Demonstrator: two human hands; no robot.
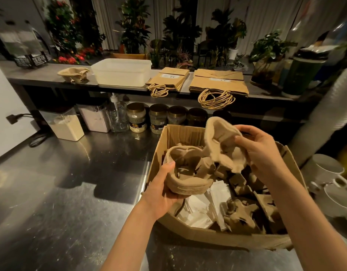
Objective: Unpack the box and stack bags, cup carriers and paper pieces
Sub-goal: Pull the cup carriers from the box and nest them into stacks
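Here, left hand (161, 190) cups a carrier stack (188, 184); right hand (262, 153) pinches a tilted carrier (221, 133).

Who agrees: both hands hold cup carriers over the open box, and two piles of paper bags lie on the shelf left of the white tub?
Wrong side. The head view shows the paper bags on the shelf right of the white tub. The rest holds: left hand and right hand hold cup carriers over the box.
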